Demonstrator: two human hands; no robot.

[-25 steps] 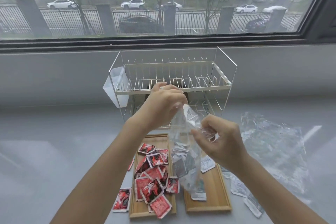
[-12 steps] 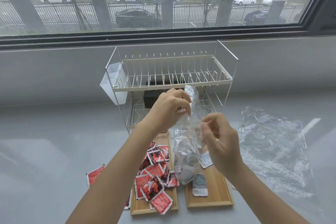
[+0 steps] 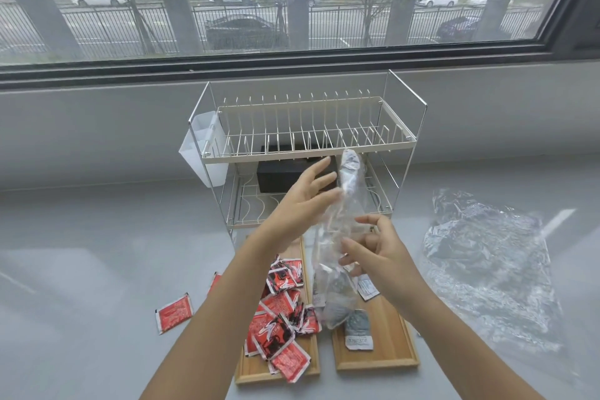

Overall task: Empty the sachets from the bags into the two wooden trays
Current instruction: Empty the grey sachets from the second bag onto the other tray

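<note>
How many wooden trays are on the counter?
2. The left wooden tray holds the red sachets; the right wooden tray, beside it, lies under the clear bag and holds grey sachets.

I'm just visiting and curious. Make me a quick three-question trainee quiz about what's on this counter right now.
1. True or false: the red sachets lie piled in the left wooden tray.
2. What hangs between the left hand and the right hand: A) clear bag, B) cup, C) plate?
3. Fill in: the crumpled empty bag lies to the ____ of the right wooden tray.

Key: 1 true; 2 A; 3 right.
</note>
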